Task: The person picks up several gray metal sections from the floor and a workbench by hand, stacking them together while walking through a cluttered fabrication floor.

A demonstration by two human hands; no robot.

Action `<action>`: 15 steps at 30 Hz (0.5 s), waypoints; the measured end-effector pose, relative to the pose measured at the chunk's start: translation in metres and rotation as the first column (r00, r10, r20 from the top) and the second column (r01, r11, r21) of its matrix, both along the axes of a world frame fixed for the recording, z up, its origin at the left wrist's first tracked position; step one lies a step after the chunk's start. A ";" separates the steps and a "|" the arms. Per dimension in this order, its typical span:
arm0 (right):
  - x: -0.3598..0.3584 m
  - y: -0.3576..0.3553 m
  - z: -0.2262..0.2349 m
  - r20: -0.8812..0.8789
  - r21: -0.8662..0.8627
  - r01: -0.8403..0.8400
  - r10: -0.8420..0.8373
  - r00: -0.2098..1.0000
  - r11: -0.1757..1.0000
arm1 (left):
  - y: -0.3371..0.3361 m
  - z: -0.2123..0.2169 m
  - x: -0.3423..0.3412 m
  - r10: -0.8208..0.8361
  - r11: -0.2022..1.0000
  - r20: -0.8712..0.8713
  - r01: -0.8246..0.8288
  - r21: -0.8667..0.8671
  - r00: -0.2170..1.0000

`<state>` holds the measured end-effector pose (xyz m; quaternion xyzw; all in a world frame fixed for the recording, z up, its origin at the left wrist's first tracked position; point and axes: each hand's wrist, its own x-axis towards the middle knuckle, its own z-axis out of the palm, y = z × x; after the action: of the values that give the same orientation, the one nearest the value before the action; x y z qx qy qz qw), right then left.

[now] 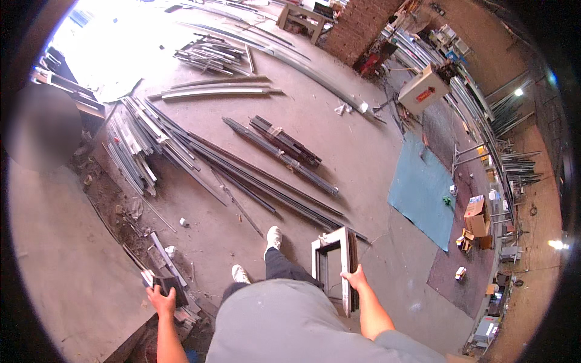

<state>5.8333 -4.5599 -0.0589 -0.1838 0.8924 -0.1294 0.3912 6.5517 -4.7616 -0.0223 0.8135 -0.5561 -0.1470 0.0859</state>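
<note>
My right hand [356, 278] is closed around one side of a small rectangular frame [345, 254], white on its face and dark along its edge. The frame hangs upright beside my right leg, above the concrete floor. Off to the left, my left hand [162, 299] grips a short dark flat piece [172, 284] with a pale end; its exact kind I cannot make out. Below that hand lie scrap offcuts [184, 313] along a raised ledge.
Long metal profiles [254, 181] lie across the floor ahead, with shorter dark bars [284, 142] beyond. A pile of profiles [130, 139] is at left. On the right are a blue mat [420, 187], a cardboard box [477, 218] and a white box [423, 91] near a brick pillar [369, 27].
</note>
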 end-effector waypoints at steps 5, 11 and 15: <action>-0.053 -0.092 -0.040 0.010 -0.116 0.044 -0.043 0.999 0.992 | -0.091 0.028 -0.035 0.029 0.999 0.081 -0.026 -0.039 0.996; -0.063 -0.246 -0.007 0.115 -0.233 0.060 -0.033 0.993 0.971 | -0.145 0.008 -0.029 0.111 0.994 0.114 -0.112 0.005 0.987; -0.059 -0.343 0.001 0.078 -0.256 0.005 0.015 0.997 0.967 | -0.192 -0.025 -0.006 0.221 0.972 0.075 -0.226 0.070 0.972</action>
<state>5.7745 -4.9028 -0.0582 -0.2298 0.8517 -0.2496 0.3995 6.5460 -4.9536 -0.0477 0.8782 -0.4572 -0.1309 0.0513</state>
